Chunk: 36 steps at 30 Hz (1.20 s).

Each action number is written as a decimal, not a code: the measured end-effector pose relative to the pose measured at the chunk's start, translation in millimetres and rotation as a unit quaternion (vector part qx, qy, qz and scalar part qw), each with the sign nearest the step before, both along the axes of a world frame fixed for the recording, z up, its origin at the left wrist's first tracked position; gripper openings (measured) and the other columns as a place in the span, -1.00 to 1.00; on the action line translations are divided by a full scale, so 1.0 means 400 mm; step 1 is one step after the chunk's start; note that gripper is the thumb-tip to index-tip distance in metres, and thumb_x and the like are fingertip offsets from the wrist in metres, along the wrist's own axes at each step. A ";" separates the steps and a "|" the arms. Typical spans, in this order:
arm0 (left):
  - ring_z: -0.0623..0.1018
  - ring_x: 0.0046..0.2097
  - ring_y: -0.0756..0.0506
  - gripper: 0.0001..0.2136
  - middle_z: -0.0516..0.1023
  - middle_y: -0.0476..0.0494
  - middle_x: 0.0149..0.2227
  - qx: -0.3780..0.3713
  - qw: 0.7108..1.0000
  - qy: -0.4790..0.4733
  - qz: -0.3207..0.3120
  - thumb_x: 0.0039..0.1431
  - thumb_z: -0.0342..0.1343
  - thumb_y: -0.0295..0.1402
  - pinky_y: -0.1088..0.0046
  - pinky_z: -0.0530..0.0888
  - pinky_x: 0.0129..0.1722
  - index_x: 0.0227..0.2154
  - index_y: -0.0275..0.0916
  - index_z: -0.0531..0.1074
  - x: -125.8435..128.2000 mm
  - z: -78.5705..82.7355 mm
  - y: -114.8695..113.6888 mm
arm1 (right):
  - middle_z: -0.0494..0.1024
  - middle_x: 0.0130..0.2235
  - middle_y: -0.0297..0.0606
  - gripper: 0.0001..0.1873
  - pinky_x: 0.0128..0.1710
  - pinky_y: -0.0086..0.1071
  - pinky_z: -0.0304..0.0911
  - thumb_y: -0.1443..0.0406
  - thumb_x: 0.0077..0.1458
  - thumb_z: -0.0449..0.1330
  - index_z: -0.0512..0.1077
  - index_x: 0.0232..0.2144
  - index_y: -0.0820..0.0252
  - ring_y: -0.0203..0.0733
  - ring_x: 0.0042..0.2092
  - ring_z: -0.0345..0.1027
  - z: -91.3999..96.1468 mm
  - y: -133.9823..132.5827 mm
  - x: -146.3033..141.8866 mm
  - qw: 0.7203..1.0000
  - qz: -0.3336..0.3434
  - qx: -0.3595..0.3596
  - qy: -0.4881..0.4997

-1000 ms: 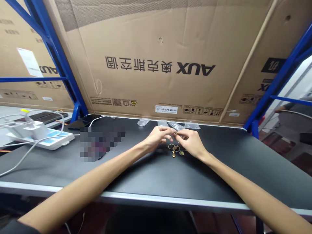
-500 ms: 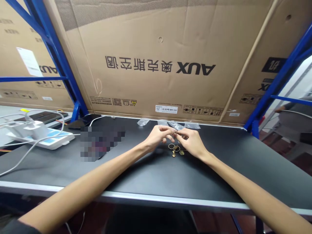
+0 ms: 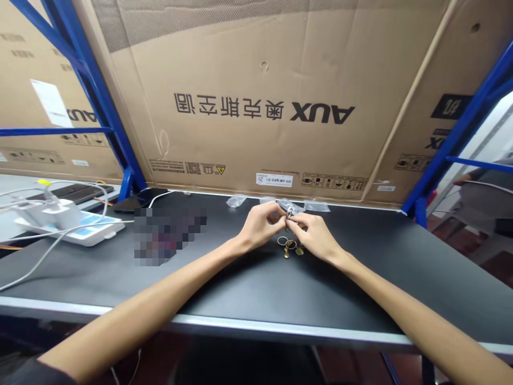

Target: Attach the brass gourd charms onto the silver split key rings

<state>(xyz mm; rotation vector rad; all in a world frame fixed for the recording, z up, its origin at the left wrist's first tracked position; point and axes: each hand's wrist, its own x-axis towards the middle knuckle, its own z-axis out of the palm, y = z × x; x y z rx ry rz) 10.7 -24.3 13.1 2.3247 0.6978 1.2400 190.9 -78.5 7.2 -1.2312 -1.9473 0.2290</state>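
One large tan cardboard carton, its black AUX lettering upside down, fills the top of the frame, with a second carton at upper left. Blue steel rack uprights stand on both sides of the large carton.

One black-topped workbench with a silver front edge runs across the lower frame. One white-and-blue electrical unit sits at its left end, trailing white cables. One pixelated, unreadable patch lies left of centre.

Two bare hands work at centre, the left hand and the right hand, with fingertips of both brought together, pinching one small silver metal ring between them.

Several clear plastic bags lie along the bench's far edge, just beyond the hands. One cluster of brass rings and small brass tags rests on the bench directly below the hands, not touching them as far as can be seen.
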 end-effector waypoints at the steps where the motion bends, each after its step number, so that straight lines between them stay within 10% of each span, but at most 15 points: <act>1: 0.45 -0.45 0.03 -0.92 0.50 -0.03 -0.42 0.030 0.999 0.014 0.010 0.13 0.14 -0.40 0.52 0.39 -0.42 -0.45 -0.26 0.47 -0.002 -0.003 0.006 | 0.61 -0.34 -0.23 -0.65 -0.29 -0.30 0.30 0.18 0.31 0.07 0.57 -0.38 0.16 -0.16 -0.35 0.42 0.004 -0.003 -0.001 1.000 0.005 -0.013 0.007; 12: 0.43 -0.39 0.00 -0.84 0.53 -0.10 -0.35 0.103 0.987 0.115 0.036 0.22 0.11 -0.30 0.47 0.35 -0.33 -0.41 -0.22 0.52 -0.012 -0.012 0.023 | 0.52 -0.41 -0.27 -0.59 -0.52 -0.40 0.34 -0.03 0.20 0.14 0.46 -0.43 0.17 -0.21 -0.44 0.43 0.004 0.019 0.026 0.959 0.129 -0.192 0.162; 19: 0.47 -0.37 0.00 -0.89 0.52 -0.06 -0.36 0.039 0.997 0.032 0.056 0.20 0.14 -0.39 0.49 0.37 -0.34 -0.41 -0.27 0.52 0.003 -0.018 -0.003 | 0.63 -0.24 -0.15 -0.65 -0.29 -0.26 0.44 0.09 0.26 0.13 0.60 -0.34 0.19 -0.12 -0.31 0.47 0.008 -0.001 0.014 0.997 0.024 -0.054 0.051; 25: 0.56 -0.28 -0.04 -0.86 0.64 -0.09 -0.27 0.026 0.999 0.004 0.039 0.24 0.11 -0.38 0.47 0.48 -0.25 -0.30 -0.23 0.58 -0.003 -0.006 -0.005 | 0.58 0.07 -0.13 -0.64 -0.18 -0.23 0.51 0.13 0.19 0.22 0.57 -0.02 0.12 -0.04 -0.11 0.57 -0.002 0.004 0.008 0.985 0.033 -0.136 0.104; 36: 0.61 -0.29 -0.08 -0.83 0.68 -0.11 -0.30 0.046 0.996 0.055 0.059 0.25 0.12 -0.32 0.41 0.46 -0.22 -0.29 -0.21 0.61 -0.004 -0.001 -0.014 | 0.68 -0.14 -0.21 -0.73 -0.09 -0.21 0.42 0.19 0.26 0.14 0.62 -0.15 0.10 -0.08 -0.14 0.56 -0.004 -0.005 -0.016 0.996 -0.016 -0.022 0.086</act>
